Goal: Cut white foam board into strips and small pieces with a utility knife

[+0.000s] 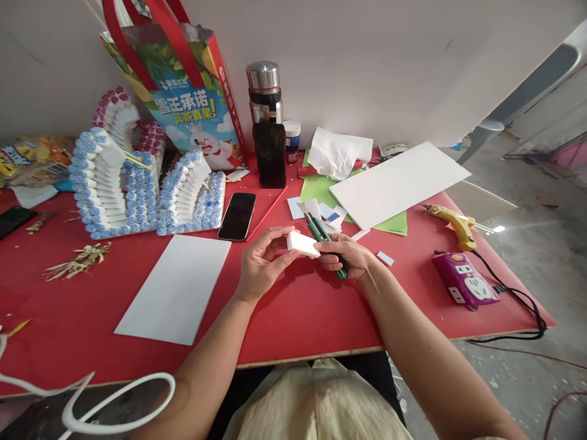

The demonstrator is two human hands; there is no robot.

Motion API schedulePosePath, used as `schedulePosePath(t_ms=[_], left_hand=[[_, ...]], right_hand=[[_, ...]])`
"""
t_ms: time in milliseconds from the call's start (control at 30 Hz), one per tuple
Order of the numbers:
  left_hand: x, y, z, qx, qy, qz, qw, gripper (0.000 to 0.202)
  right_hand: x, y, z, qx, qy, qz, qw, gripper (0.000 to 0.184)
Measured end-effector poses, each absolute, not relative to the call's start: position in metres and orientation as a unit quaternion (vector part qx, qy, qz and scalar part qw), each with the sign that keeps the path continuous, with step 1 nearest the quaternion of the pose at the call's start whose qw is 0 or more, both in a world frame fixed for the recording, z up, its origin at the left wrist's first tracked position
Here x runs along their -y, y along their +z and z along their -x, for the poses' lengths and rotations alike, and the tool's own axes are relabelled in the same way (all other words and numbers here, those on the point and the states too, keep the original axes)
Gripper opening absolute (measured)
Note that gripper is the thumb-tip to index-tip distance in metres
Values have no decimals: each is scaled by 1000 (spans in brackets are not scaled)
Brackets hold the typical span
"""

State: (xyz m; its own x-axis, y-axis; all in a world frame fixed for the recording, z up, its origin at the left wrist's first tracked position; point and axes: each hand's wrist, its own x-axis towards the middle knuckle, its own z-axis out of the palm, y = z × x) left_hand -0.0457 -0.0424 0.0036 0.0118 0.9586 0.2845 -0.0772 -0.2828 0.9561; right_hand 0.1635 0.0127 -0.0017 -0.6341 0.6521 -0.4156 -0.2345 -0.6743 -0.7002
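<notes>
Between my hands, above the red table, is a small white rectangular block (303, 244); whether it is one piece or a stack of pieces I cannot tell. My left hand (262, 261) grips its left end between thumb and fingers. The fingertips of my right hand (345, 252) touch its right end. That same hand is closed around a green and black utility knife (316, 228), its blade end pointing away from me to the upper left. White and blue scraps (331, 214) lie just beyond the knife.
A white sheet (177, 290) lies at left, a larger white board (398, 183) at back right. Blue-and-white folded models (110, 189), a phone (237, 216) and a steel flask (265, 91) stand or lie behind. A yellow glue gun (452, 225) and purple socket box (464, 280) sit right.
</notes>
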Motion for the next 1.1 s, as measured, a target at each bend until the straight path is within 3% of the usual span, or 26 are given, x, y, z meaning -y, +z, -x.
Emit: schedulePosePath(t_ms=[333, 433, 633, 800, 1100], left_hand=[[43, 4, 48, -387, 570, -569, 449, 45], [41, 6, 53, -407, 559, -610, 386, 38], [37, 4, 58, -432, 433, -779, 138, 28], [36, -5, 53, -409, 351, -837, 99, 13], [38, -5, 47, -410, 308, -856, 56, 12]], right_hand=[[-15, 1, -174, 349, 829, 341, 272, 31], [-15, 3, -175, 358, 813, 359, 286, 34], [-14, 1, -173, 454, 746, 415, 255, 31], [-13, -2, -170, 498, 707, 438, 244, 29], [-12, 0, -164, 532, 680, 440, 247, 21]])
